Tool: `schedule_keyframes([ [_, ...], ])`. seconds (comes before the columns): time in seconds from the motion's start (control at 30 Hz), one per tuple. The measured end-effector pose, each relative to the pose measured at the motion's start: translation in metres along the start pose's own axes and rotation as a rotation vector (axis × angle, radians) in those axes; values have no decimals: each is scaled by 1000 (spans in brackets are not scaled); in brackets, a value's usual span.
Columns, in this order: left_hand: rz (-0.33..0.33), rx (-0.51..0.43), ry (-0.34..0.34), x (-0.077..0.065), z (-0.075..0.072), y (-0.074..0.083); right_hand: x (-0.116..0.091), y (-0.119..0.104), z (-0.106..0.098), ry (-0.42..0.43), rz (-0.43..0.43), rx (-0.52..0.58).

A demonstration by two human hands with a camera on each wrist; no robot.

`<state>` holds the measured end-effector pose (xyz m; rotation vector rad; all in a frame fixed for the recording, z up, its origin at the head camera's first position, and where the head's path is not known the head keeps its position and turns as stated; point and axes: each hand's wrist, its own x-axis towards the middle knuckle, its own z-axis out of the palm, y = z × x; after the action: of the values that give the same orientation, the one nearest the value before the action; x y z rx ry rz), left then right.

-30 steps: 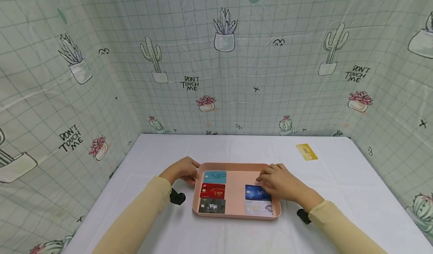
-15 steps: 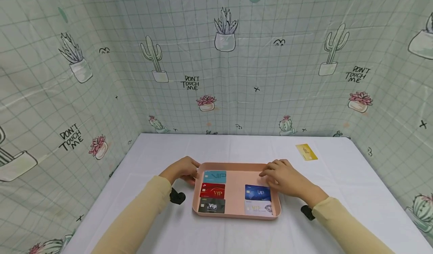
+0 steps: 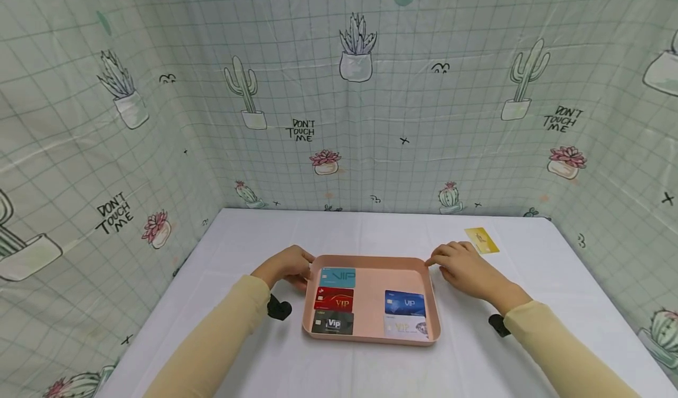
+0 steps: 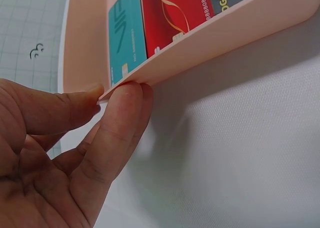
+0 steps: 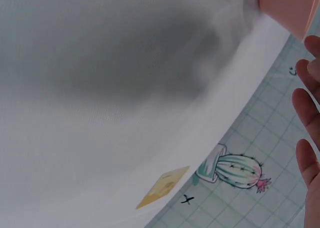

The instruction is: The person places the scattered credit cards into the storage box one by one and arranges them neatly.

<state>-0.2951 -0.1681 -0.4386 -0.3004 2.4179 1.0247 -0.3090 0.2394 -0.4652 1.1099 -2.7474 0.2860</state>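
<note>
A pink tray (image 3: 369, 304) lies on the white table. Along its left side are a teal card (image 3: 337, 277), a red card (image 3: 333, 299) and a dark grey card (image 3: 332, 322). A blue card (image 3: 405, 303) and a silver-white card (image 3: 405, 327) lie at its right side. My left hand (image 3: 286, 267) pinches the tray's left wall near the far corner, thumb and fingers on either side in the left wrist view. Just off the tray's far right corner is my right hand (image 3: 468, 269), fingers loosely bent and holding nothing. Beyond it lies a gold card (image 3: 482, 241).
White cloth covers the table (image 3: 365, 368). A cactus-print curtain (image 3: 371, 109) rises behind the table and along both sides. Each wrist carries a black strap piece, seen below the left wrist (image 3: 279, 308) and the right wrist (image 3: 499, 325).
My right hand has left the inside of the tray above the blue card and moved right and away, past the far right corner. My left hand has stayed on the tray.
</note>
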Motion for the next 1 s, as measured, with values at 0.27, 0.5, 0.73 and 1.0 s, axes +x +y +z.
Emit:
schedule_keyframes([
  [0.27, -1, 8, 7, 1, 0, -1, -8, 25, -3, 2, 97, -32],
  [0.5, -12, -2, 11, 2, 1, -1, -27, 49, 12, -139, 332, -54],
  [0.73, -20, 8, 21, -1, -1, 2, -40, 66, 19, -201, 472, 47],
  [1.0, -33, 2, 23, -1, 1, 0, -43, 76, 23, -260, 573, 99],
])
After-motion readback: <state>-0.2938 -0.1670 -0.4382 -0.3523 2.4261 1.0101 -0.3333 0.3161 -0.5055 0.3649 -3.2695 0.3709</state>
